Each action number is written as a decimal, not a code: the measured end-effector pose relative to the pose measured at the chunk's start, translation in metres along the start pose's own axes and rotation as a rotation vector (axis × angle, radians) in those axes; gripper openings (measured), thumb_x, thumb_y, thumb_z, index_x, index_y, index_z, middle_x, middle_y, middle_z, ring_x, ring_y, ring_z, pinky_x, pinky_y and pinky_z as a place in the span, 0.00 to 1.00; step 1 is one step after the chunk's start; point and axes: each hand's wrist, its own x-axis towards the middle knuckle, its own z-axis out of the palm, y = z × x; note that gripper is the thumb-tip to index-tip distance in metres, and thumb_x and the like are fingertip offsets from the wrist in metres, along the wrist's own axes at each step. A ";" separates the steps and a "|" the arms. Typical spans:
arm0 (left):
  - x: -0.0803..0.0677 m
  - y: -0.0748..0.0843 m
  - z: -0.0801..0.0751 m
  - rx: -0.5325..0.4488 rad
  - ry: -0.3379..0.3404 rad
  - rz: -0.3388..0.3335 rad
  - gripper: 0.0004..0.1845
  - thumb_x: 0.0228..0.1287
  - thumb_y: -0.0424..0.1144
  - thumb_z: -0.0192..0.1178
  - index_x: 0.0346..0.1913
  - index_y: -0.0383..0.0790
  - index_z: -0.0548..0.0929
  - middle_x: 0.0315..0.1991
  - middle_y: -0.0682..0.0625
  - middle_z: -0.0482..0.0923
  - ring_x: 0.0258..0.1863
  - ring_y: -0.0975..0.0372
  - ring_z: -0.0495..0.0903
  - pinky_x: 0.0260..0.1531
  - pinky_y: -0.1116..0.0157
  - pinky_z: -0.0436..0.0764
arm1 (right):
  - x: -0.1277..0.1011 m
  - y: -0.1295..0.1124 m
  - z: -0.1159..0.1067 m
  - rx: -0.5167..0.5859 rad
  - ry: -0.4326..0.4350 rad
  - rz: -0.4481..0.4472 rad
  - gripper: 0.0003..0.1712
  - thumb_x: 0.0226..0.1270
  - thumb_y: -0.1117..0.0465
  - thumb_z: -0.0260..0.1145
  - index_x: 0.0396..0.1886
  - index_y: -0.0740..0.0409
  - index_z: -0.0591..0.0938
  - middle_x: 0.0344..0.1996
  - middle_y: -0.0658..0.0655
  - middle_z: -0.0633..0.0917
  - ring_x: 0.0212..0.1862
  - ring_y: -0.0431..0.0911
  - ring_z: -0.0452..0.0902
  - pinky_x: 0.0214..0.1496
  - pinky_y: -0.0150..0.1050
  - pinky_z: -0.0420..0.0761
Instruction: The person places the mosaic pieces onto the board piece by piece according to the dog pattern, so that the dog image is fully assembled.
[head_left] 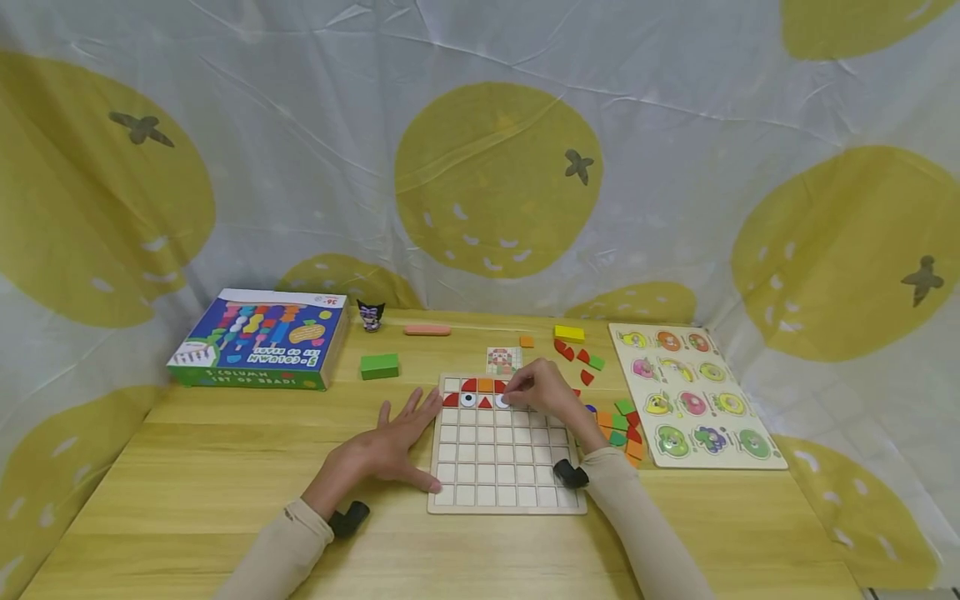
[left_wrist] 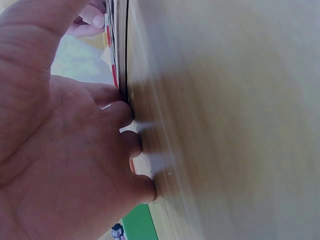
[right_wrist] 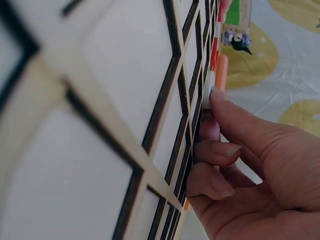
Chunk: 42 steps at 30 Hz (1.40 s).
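A wooden grid board (head_left: 486,454) lies on the table in front of the person. Red and orange tiles fill part of its top rows, with a white eye tile (head_left: 468,400) among them. My right hand (head_left: 546,388) pinches a second white eye tile (head_left: 502,402) at the second row, its thumb on the tile (right_wrist: 208,90) in the right wrist view. The left hand (head_left: 382,450) rests on the table with fingers spread, thumb and index fingertip at the board's left edge. In the left wrist view, the fingertips (left_wrist: 145,189) touch the tabletop.
Loose colored tiles (head_left: 618,422) lie right of the board, beside a fruit puzzle board (head_left: 708,454). Behind the grid board is a small pattern card (head_left: 504,360). A green block (head_left: 379,367), toy box (head_left: 258,342), small figurine (head_left: 371,316) and yellow block (head_left: 569,334) stand farther back.
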 end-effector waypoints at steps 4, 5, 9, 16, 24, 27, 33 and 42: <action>0.000 -0.001 0.000 0.004 0.004 0.000 0.72 0.55 0.59 0.83 0.89 0.37 0.44 0.90 0.42 0.34 0.88 0.43 0.28 0.78 0.30 0.26 | 0.000 -0.002 0.000 0.009 0.051 0.051 0.06 0.60 0.66 0.84 0.27 0.58 0.93 0.26 0.50 0.89 0.28 0.43 0.77 0.30 0.33 0.78; 0.000 -0.001 0.000 0.004 0.006 0.000 0.72 0.55 0.59 0.83 0.89 0.37 0.44 0.90 0.42 0.34 0.88 0.43 0.28 0.78 0.30 0.26 | 0.000 -0.003 -0.001 0.010 0.061 0.063 0.07 0.59 0.66 0.85 0.26 0.57 0.93 0.25 0.50 0.88 0.28 0.44 0.77 0.30 0.34 0.78; 0.000 -0.001 0.000 0.003 0.007 -0.001 0.72 0.55 0.59 0.83 0.89 0.38 0.44 0.90 0.42 0.34 0.88 0.43 0.28 0.78 0.30 0.26 | -0.001 0.000 -0.004 -0.001 0.081 0.087 0.08 0.61 0.62 0.85 0.26 0.56 0.93 0.26 0.49 0.88 0.29 0.44 0.78 0.32 0.35 0.79; 0.001 -0.002 0.000 -0.001 -0.002 -0.011 0.72 0.55 0.59 0.83 0.89 0.38 0.44 0.90 0.43 0.34 0.88 0.44 0.28 0.79 0.31 0.25 | -0.005 0.021 -0.028 -0.007 0.130 0.032 0.08 0.72 0.57 0.78 0.36 0.57 0.95 0.33 0.54 0.91 0.31 0.47 0.81 0.33 0.37 0.81; 0.000 -0.001 -0.001 -0.005 0.001 -0.007 0.72 0.55 0.59 0.83 0.89 0.38 0.44 0.90 0.42 0.34 0.88 0.43 0.28 0.78 0.30 0.25 | -0.008 0.051 -0.060 0.000 0.289 0.153 0.12 0.71 0.62 0.77 0.48 0.66 0.92 0.38 0.63 0.89 0.36 0.52 0.80 0.35 0.36 0.80; 0.000 -0.002 -0.001 -0.003 0.000 -0.012 0.72 0.55 0.59 0.83 0.89 0.38 0.44 0.90 0.42 0.34 0.88 0.43 0.28 0.78 0.31 0.25 | -0.004 0.060 -0.067 -0.018 0.306 0.187 0.14 0.71 0.65 0.77 0.51 0.68 0.90 0.38 0.64 0.88 0.36 0.52 0.79 0.35 0.34 0.79; -0.001 -0.003 0.000 0.000 0.002 -0.011 0.71 0.55 0.59 0.83 0.89 0.38 0.44 0.90 0.43 0.34 0.88 0.44 0.28 0.79 0.31 0.26 | 0.007 0.069 -0.072 -0.057 0.295 0.182 0.17 0.68 0.68 0.78 0.53 0.71 0.89 0.37 0.68 0.89 0.36 0.53 0.82 0.30 0.30 0.78; -0.001 -0.002 0.001 0.003 0.003 0.003 0.71 0.56 0.59 0.82 0.89 0.37 0.44 0.90 0.43 0.34 0.88 0.44 0.28 0.78 0.30 0.26 | 0.013 0.071 -0.074 -0.109 0.295 0.199 0.13 0.67 0.68 0.78 0.48 0.72 0.90 0.38 0.68 0.90 0.39 0.57 0.85 0.39 0.35 0.82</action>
